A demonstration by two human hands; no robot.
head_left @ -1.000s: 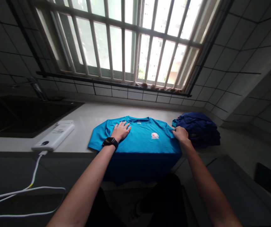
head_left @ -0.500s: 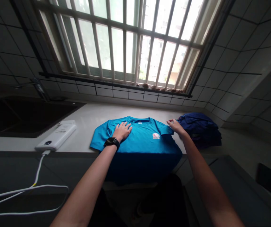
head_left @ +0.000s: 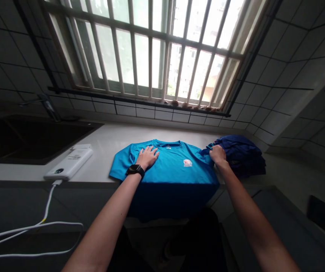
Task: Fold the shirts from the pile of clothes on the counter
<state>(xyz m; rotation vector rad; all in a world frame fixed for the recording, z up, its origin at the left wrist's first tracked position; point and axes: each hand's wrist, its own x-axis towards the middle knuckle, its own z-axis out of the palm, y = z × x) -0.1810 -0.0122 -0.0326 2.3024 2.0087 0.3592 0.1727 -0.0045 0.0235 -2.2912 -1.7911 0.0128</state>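
A blue T-shirt (head_left: pixel 171 166) lies spread on the counter, its collar toward the window and its lower part hanging over the front edge. A small white and pink print sits on its chest. My left hand (head_left: pixel 149 157), with a black watch on the wrist, rests flat on the shirt near the collar, fingers apart. At the shirt's right side, my right hand (head_left: pixel 218 154) is closed on the sleeve, which bunches up at the fingers. Just beyond that hand is a pile of dark blue clothes (head_left: pixel 243 155).
On the left of the counter (head_left: pixel 106 136) a white power bank (head_left: pixel 68 164) has a white cable (head_left: pixel 48 200) running down from it. Farther left is a dark sink (head_left: pixel 37 139) with a faucet (head_left: pixel 49 107). A barred window (head_left: pixel 151 56) is behind.
My right hand has moved slightly right and closed on the shirt's sleeve, pulling it outward toward the dark pile. My left hand stays flat in place.
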